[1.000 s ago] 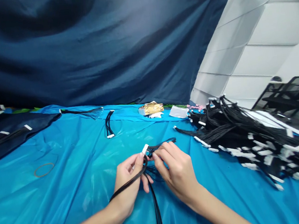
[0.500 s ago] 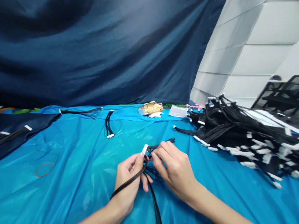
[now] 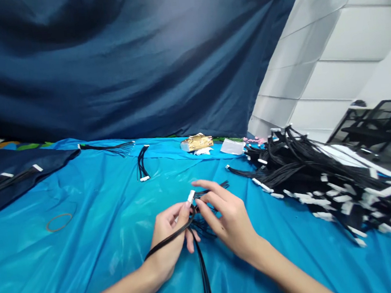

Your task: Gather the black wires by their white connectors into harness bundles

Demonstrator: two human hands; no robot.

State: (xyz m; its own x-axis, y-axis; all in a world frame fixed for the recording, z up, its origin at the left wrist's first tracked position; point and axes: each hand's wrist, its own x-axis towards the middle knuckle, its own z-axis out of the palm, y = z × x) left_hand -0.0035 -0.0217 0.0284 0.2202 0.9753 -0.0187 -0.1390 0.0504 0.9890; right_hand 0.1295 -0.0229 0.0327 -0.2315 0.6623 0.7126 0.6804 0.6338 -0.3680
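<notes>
Near the middle of the table, my left hand pinches a white connector between thumb and fingers. Black wires run from there in a loop over the left wrist, and more hang down toward the front edge. Just to the right, my right hand has its thumb and middle fingertip close together at the black wires beside the connector. Its index finger is lifted and stretched out above them. The exact grip point is small and partly hidden by the fingers. Loose wire ends show behind and below the right hand.
A large heap of black wire harnesses with white connectors lies at the right. Two harnesses lie farther back, one a short harness. A gold packet, a clear bag and an orange ring rest on the blue sheet.
My right index finger has lifted and straightened away from the wires, and the right hand's fingers have spread somewhat. The left hand keeps its hold on the connector.
</notes>
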